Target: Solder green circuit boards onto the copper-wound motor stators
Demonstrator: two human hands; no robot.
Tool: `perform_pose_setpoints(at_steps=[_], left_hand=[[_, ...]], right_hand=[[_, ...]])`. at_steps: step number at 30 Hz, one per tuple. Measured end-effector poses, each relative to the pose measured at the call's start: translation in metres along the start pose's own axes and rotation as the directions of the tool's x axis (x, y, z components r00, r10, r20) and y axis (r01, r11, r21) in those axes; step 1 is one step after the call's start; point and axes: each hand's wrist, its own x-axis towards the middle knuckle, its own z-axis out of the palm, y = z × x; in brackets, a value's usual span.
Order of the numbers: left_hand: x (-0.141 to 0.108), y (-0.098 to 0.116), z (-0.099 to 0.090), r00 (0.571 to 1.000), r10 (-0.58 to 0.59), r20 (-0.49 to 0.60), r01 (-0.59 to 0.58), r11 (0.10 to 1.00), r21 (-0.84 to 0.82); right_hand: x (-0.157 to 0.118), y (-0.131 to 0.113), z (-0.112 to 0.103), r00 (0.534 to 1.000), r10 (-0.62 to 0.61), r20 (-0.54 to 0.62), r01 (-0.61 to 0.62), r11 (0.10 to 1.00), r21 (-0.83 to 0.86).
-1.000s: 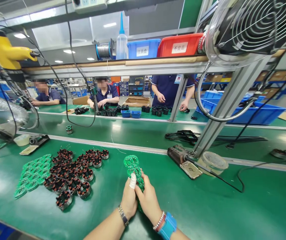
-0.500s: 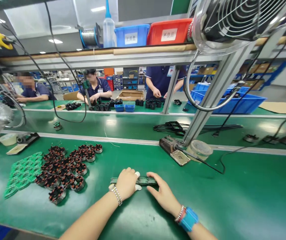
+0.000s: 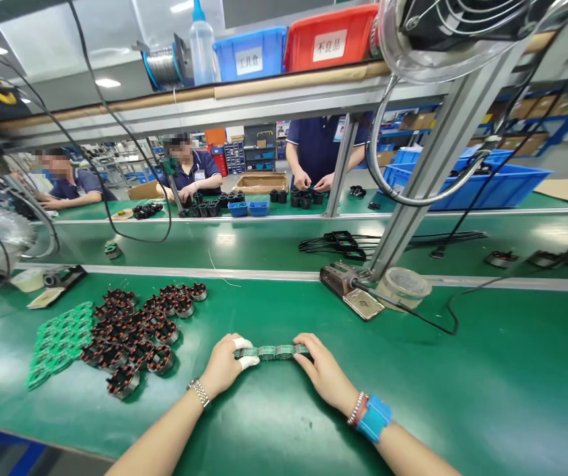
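Note:
A stack of thin green circuit boards [image 3: 276, 352] lies edge-on between my two hands over the green bench. My left hand [image 3: 228, 363], with white covers on thumb and finger, pinches its left end. The right end is between the thumb and fingers of my right hand [image 3: 321, 370]. To the left, several copper-wound motor stators [image 3: 137, 330] stand in a cluster. Beside them a sheet of green circuit boards [image 3: 60, 340] lies flat.
A soldering iron stand [image 3: 338, 281] and a round tub [image 3: 405, 287] stand beside a metal post [image 3: 427, 152]. A cable runs rightward. Black wired parts [image 3: 336, 244] lie behind the ledge. Co-workers sit and stand across the bench. A fan hangs at upper right.
My left hand has moved left to the stack's end, uncovering its middle. My right hand has closed in on the right end. The camera view has shifted slightly.

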Motion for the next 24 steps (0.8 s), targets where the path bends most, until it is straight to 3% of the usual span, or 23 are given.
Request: perform_pose_setpoints(at_steps=[5,8,14,19,24], left_hand=[[0.006,0.034,-0.013,0.987,0.123,0.104,-0.149,0.938,0.312],[0.013,0.058,-0.004,0.975,0.125,0.185,-0.194,0.884,0.425],[0.04,0.078,0.021,0.982,0.092,0.167,-0.161,0.868,0.469],[0.058,0.086,0.027,0.992,0.05,0.119,-0.103,0.868,0.487],[0.059,0.091,0.032,0.996,0.014,0.087,-0.054,0.875,0.481]], right_hand=[[0.003,0.002,-0.008,0.997,-0.065,0.029,0.066,0.996,-0.059],[0.003,0.004,-0.009,0.995,-0.094,0.022,0.096,0.991,-0.091],[0.013,0.02,-0.013,0.991,-0.095,-0.092,0.079,0.983,-0.165],[0.026,0.034,-0.009,0.979,-0.075,-0.189,0.034,0.977,-0.212],[0.035,0.043,-0.011,0.976,-0.039,-0.213,-0.014,0.97,-0.242]])
